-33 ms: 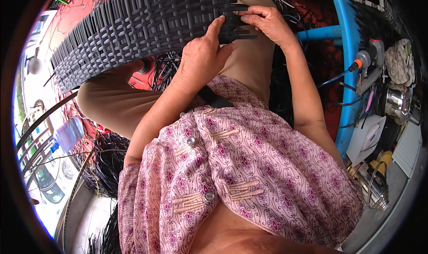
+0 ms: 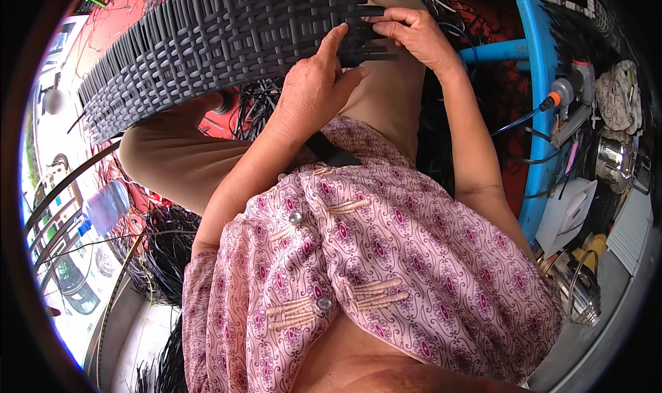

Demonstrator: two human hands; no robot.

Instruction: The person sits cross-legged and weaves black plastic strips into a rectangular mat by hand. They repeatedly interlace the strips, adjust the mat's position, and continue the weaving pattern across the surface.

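A curved panel of dark grey woven wicker strips (image 2: 207, 52) lies across my lap, its loose strip ends sticking out on the right. My left hand (image 2: 307, 89) has its index finger stretched out, the tip resting on the weave near that right edge. Its thumb is held apart, and nothing shows in its grip. My right hand (image 2: 417, 38) pinches the end of a dark wicker strip (image 2: 372, 12) between thumb and fingers, just beyond the panel's edge. Where this strip enters the weave is hard to make out.
To the right stands a blue plastic stool (image 2: 541, 117), with a grey air tool (image 2: 572, 93) on a blue hose beside it. Metal pots (image 2: 614, 160) and a white container (image 2: 565, 217) stand farther right. Black strips (image 2: 165, 238) lie heaped at left near a clear plastic bottle (image 2: 105, 207).
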